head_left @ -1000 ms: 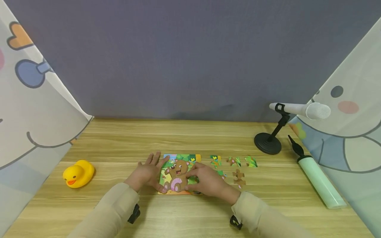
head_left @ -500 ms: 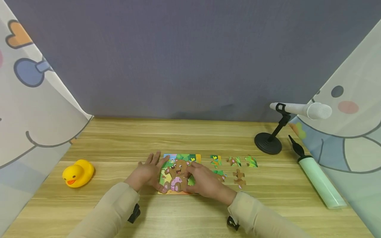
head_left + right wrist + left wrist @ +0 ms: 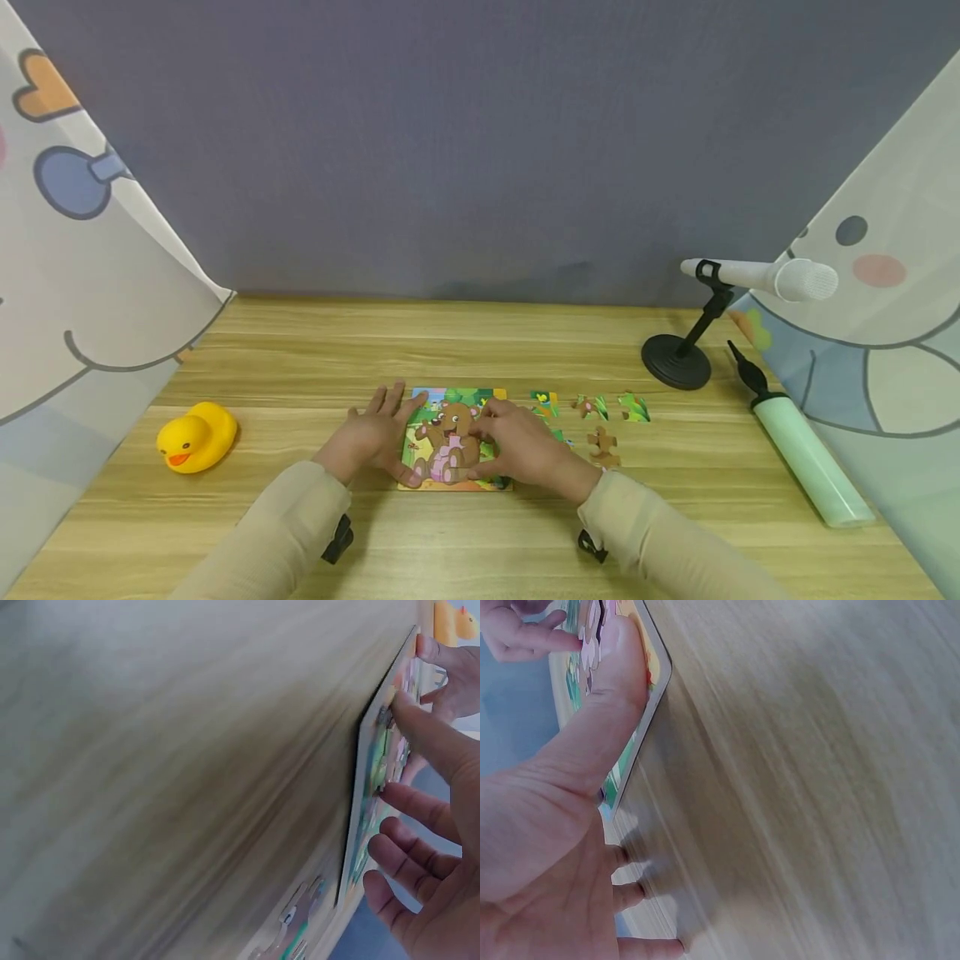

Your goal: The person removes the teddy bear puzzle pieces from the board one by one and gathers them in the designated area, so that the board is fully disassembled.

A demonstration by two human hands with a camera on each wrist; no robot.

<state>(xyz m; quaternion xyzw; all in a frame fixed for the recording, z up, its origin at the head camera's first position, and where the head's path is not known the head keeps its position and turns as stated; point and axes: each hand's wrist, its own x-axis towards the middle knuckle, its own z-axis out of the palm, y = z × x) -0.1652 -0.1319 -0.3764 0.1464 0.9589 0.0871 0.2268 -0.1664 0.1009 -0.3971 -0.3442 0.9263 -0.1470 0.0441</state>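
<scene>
1. My left hand (image 3: pixel 372 435) lies flat on the desk (image 3: pixel 300 358) at the left edge of the puzzle board (image 3: pixel 450 397). The fingers are spread and straight, and the thumb (image 3: pixel 619 660) presses on the board's near-left corner.
2. My right hand (image 3: pixel 525 446) rests on the right half of the board. The fingers are loosely bent with their tips (image 3: pixel 409 712) on the bear picture. I cannot tell if a piece is under them.
3. The board sits at the desk's middle, toward the near edge.
4. Count: one board. Four loose pieces show clearly (image 3: pixel 592 407) on the desk just right of the board, and a fifth (image 3: pixel 557 434) shows partly behind my right hand.
5. Also one yellow duck (image 3: pixel 197 437) near the left edge, one microphone on a stand (image 3: pixel 757 277) and one pale green pump (image 3: pixel 802 454) at the right edge.
6. Versus a second ago: my right hand has shifted slightly left and farther onto the board. The left hand, the duck and the loose pieces are unchanged.
</scene>
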